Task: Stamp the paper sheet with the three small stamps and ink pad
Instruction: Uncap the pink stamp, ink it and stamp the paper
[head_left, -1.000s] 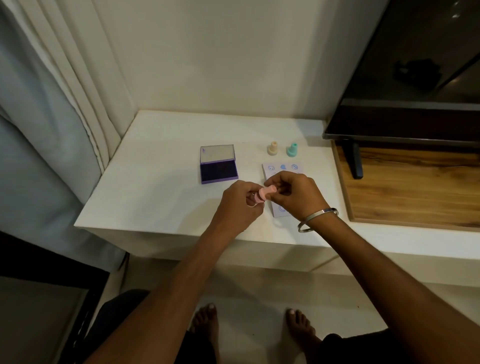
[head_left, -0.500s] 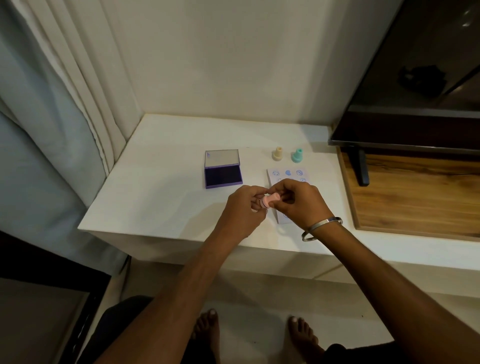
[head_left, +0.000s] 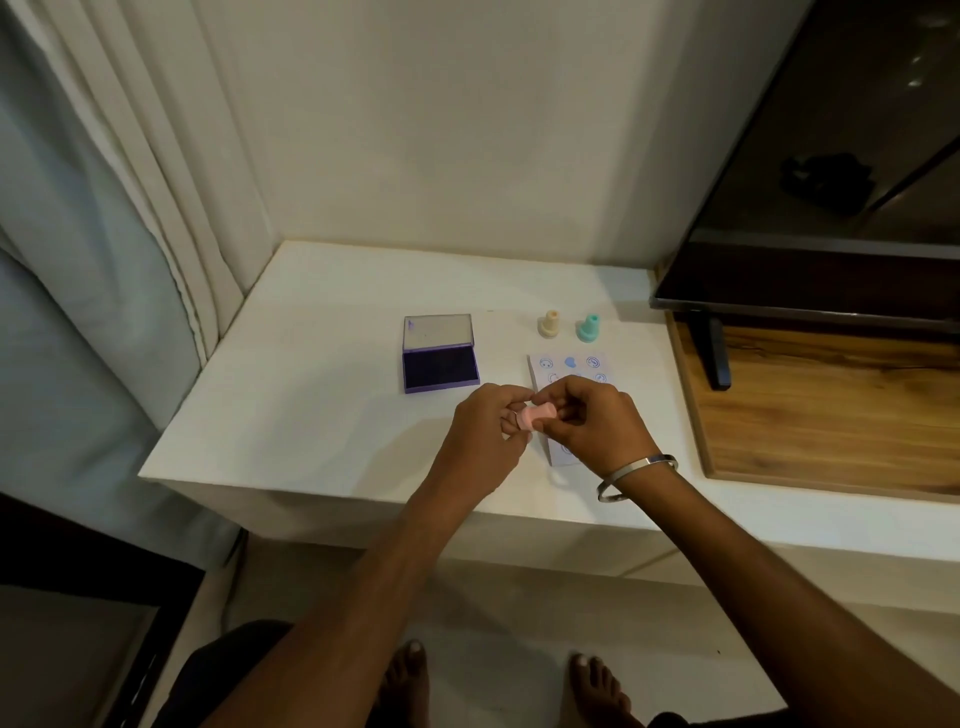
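While both hands are holding the pink stamp sideways above the bench's front edge, the step in hand appears to be readying that stamp for inking. The left hand is pinching its wide base end with curled fingers; the right hand is gripping its handle end between thumb and fingertips. Whether a cap is being pulled off is too small to tell. To do this well, the person should be keeping fingers off the printing face, pressing it flat on the ink pad, then setting it squarely on a bare patch of the paper sheet, which is lying partly under the right hand, toward the bench's right edge.

Count: three stamps, namely the pink one in hand, a cream stamp and a teal stamp standing upright just behind the sheet; one ink pad, lid open, left of the sheet; one sheet, already carrying at least five blue prints.
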